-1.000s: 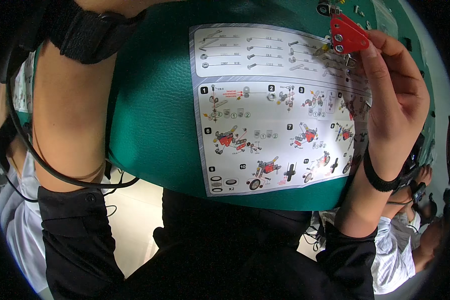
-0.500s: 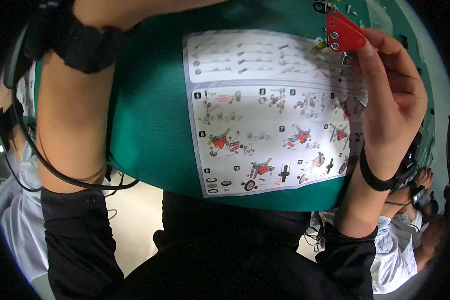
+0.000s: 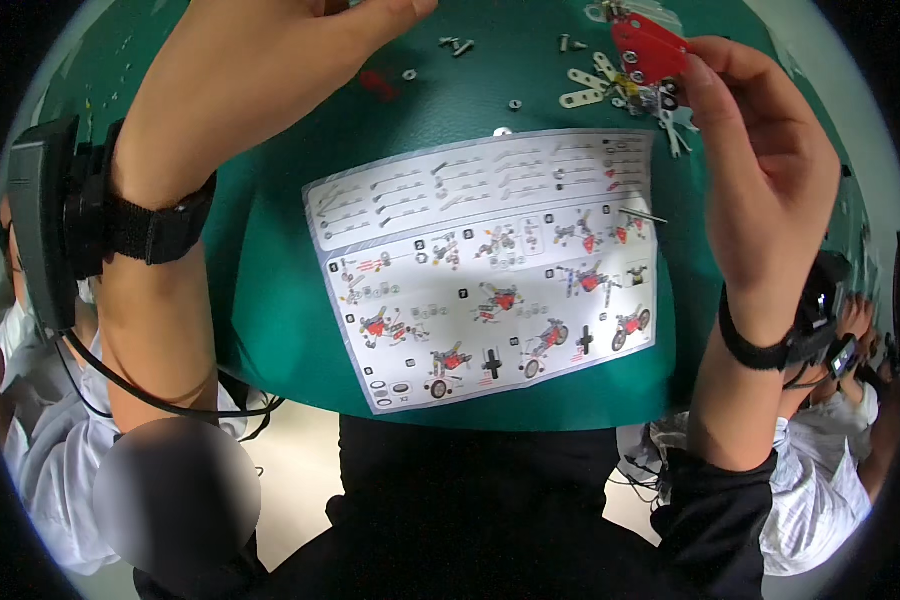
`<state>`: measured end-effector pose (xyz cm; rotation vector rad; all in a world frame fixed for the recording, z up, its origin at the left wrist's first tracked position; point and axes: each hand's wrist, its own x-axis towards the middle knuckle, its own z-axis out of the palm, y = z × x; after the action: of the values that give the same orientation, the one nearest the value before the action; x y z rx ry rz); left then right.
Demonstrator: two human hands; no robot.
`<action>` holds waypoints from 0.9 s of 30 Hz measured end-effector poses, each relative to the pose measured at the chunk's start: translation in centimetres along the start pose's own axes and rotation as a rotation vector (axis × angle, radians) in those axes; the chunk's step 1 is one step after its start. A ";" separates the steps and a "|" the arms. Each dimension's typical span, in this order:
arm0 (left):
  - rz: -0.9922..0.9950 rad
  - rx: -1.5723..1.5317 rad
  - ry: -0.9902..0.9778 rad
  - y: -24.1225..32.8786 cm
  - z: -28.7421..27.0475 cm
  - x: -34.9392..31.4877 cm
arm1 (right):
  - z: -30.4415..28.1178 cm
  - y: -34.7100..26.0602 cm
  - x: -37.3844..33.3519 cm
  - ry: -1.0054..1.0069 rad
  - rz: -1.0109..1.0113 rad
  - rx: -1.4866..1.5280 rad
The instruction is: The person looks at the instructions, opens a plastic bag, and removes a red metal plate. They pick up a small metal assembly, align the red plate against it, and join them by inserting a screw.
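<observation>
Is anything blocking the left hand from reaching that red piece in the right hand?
Nothing visible blocks it: only small loose screws lie on the green table between the left hand and the red piece. That hand is partly out of view.

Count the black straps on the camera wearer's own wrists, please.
2: the left wrist strap, beside a black device, and the right wrist strap, below the right hand holding a red bolted plate. None seems hidden.

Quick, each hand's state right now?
Left hand: cannot be told; the fingers are mostly cut off by the picture's top edge.
Right hand: closed, holding the red plate between thumb and fingers.
</observation>
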<state>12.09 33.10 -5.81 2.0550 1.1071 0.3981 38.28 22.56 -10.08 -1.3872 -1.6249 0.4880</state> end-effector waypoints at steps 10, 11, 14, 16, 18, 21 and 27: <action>0.503 0.247 -0.033 -0.5 6.3 4.0 | -1.5 3.9 -0.6 0.295 0.003 -0.045; 0.531 0.232 -0.031 -0.5 6.9 4.4 | -1.6 4.2 -0.5 0.309 -0.012 0.006; 0.560 0.212 -0.037 -0.1 8.3 5.6 | -1.9 4.7 -0.7 0.362 -0.047 -0.013; 0.583 0.284 -0.002 1.1 9.0 6.3 | -2.4 5.0 -0.9 0.400 -0.069 -0.087; 0.539 0.240 -0.047 3.0 9.1 6.9 | -3.0 5.2 -1.1 0.422 -0.021 -0.181; 0.723 0.201 0.013 2.6 10.2 8.2 | -3.5 5.2 -0.9 0.450 -0.056 -0.181; 0.945 0.459 0.100 2.0 11.6 9.0 | -4.7 5.2 -0.7 0.519 -0.042 -0.286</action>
<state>25.16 34.28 -12.80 2.9220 0.1931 0.7524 45.01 22.18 -12.00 -1.5265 -1.3204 -0.1362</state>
